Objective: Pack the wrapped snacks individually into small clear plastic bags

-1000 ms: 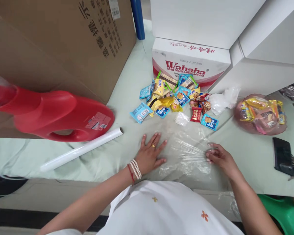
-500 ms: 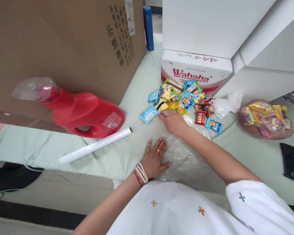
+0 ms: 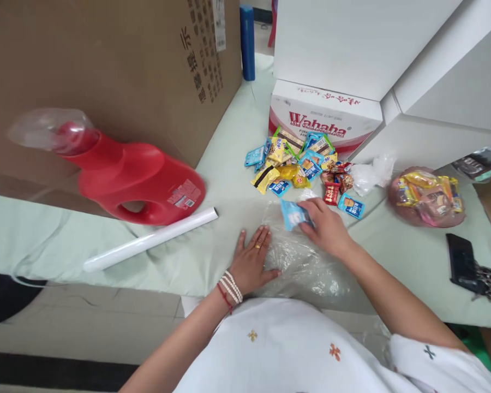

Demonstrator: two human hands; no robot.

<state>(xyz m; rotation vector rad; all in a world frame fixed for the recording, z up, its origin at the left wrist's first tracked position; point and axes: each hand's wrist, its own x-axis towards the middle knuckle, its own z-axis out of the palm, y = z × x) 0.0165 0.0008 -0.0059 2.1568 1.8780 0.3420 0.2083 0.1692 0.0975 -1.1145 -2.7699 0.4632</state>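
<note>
My right hand (image 3: 325,226) grips a light-blue snack packet (image 3: 293,215), slightly blurred, over a clear plastic bag (image 3: 311,267) spread along the table's near side. Fingers stretched out, my left hand (image 3: 251,265) lies flat at the left edge of that bag. Beyond both hands is a loose pile of small wrapped snacks: a yellow packet (image 3: 265,178), a red packet (image 3: 331,193), a blue packet (image 3: 351,206) and several others. A crumpled white plastic bag (image 3: 366,177) touches the right side of the pile.
Left stand a red detergent jug (image 3: 147,169) and a white roll (image 3: 151,240), before a large cardboard box (image 3: 106,65). A Wahaha carton (image 3: 323,117) backs the pile. At right are a pink bowl (image 3: 429,218) of snacks, a black phone (image 3: 460,259) and keys (image 3: 489,281).
My right hand has picked up the light-blue packet from the pile's front left and carried it right and nearer, over the clear bag. My left hand stays flat. The view shifted slightly.
</note>
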